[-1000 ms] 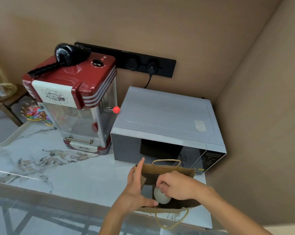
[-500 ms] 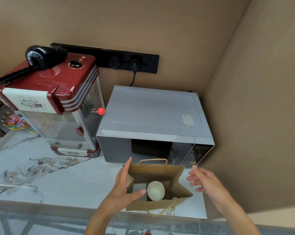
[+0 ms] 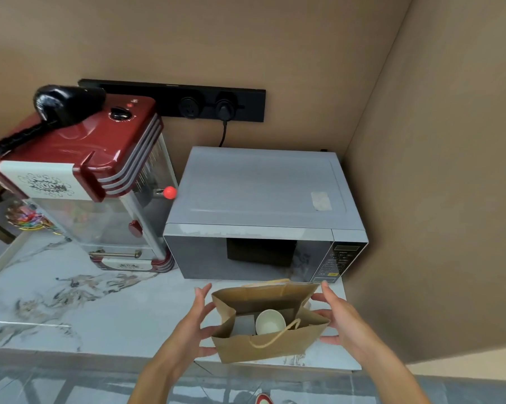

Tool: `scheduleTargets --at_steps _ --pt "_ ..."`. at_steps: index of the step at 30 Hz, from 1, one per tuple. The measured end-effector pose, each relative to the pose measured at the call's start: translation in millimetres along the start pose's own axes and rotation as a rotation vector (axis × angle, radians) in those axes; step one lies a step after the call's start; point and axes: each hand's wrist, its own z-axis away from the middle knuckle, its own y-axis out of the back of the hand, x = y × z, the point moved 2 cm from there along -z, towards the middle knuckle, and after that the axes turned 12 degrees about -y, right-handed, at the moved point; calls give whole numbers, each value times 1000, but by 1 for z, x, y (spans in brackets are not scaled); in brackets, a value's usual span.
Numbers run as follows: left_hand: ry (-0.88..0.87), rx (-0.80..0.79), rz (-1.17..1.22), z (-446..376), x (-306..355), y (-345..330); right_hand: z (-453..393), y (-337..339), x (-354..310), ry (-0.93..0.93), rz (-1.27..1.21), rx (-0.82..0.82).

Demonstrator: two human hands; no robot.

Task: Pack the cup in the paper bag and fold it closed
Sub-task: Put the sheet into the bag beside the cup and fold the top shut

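Observation:
A brown paper bag (image 3: 263, 346) with twine handles stands open on the marble counter, just in front of the microwave. A white paper cup (image 3: 269, 322) stands upright inside it, mouth up. My left hand (image 3: 197, 322) is at the bag's left side, fingers spread, with fingertips near or touching the left edge. My right hand (image 3: 337, 316) is at the bag's right side, fingers spread along the right wall. Neither hand grips the bag firmly.
A grey microwave (image 3: 260, 211) stands right behind the bag. A red popcorn machine (image 3: 80, 182) stands to its left, with a black object on top. A wall (image 3: 435, 199) closes off the right side. The counter's front edge (image 3: 100, 357) runs just below the bag.
My right hand let go of the cup inside the bag, came out, and moved to the bag's right side. My left hand shifted from the rim to the bag's left side.

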Motion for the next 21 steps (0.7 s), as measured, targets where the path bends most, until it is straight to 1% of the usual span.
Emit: scheduleTargets --at_steps 4,9,13,17,21 --pt "69 -25 29 -1 2 -10 -4 -2 3 -35 -58 -60" --pt "96 -18 117 -5 0 -12 -9 -1 1 -50 -68 -96" --pt "142 -49 50 -7 -1 -10 -12 3 1 -48 -48 -128" --pt "134 -38 73 -8 -5 -4 -14 7 3 -50 -121 -142" --pt "131 -57 92 -8 -8 1 -18 11 8 -25 -118 -146"
